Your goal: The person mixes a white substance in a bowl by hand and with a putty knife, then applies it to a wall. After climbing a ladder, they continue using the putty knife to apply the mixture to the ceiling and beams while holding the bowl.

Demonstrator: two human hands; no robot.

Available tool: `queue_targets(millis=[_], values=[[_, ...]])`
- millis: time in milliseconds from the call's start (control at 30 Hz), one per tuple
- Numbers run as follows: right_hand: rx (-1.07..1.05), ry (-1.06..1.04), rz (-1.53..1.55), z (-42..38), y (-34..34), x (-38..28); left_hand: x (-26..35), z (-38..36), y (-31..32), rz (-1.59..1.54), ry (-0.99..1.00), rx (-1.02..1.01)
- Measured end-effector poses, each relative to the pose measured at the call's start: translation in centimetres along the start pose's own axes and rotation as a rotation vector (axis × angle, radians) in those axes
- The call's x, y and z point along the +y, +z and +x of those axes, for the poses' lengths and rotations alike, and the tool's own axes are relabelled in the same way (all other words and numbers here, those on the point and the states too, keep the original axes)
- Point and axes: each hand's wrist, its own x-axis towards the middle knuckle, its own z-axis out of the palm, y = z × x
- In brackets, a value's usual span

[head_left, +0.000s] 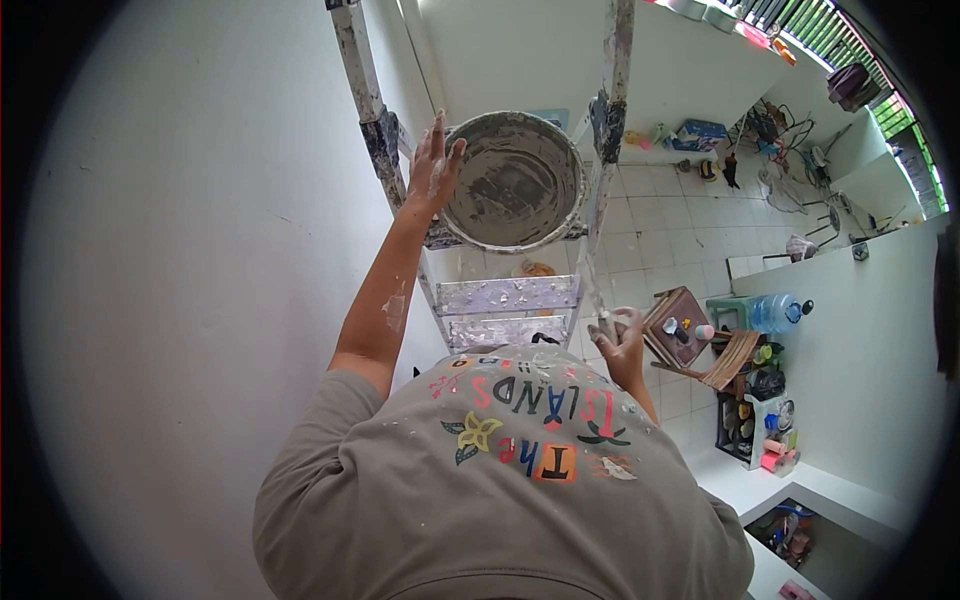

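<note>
- So far, the bucket [515,180] sits on the top of the ladder [372,110], and its inside looks scraped nearly bare, with only grey smears of plaster on the wall and bottom; I judge most of its load is used up.
- Left hand [432,170]: raised, fingers spread flat against the bucket's outer rim, touching it, not wrapped round it. The grip is open, steadying at most.
- Right hand [622,345]: low, just beside the ladder's right rail, closed round a thin pale handle of some tool [603,318] that points up along the rail. What sort of tool it is, I cannot tell.
- Both hands and the left forearm carry white splashes, as does the shirt [500,470], which suggests the work is well under way.
- White wall [190,280], to the outer side of the left hand, looks smooth and even; whether it is finished cannot be told from here.
- Ladder steps [505,295] below the bucket are caked with old splashes.
- Well below and beyond the right hand: tiled floor [680,230], a water bottle [778,312] and a small stool with clutter.
</note>
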Motion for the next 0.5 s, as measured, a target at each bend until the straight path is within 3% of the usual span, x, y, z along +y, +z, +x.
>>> queue_targets(millis=[100,133,233,267,500], values=[[-0.284,0.131,0.336,2.6,-0.3,-3.4,0.5,-0.3,-0.3,-0.011,0.014,-0.004],[-0.28,0.074,0.427,3.1,0.7,-5.0,0.7,-0.4,-0.5,-0.008,0.026,-0.003],[-0.456,0.129,0.349,6.1,0.9,-6.0,0.4,-0.3,-0.3,-0.015,0.028,-0.007],[-0.38,0.034,0.422,6.4,2.1,-6.2,0.4,-0.3,-0.2,-0.028,0.026,-0.003],[-0.233,0.155,0.423,10.3,5.3,-5.1,-0.1,-0.6,0.1,-0.067,0.046,0.004]])
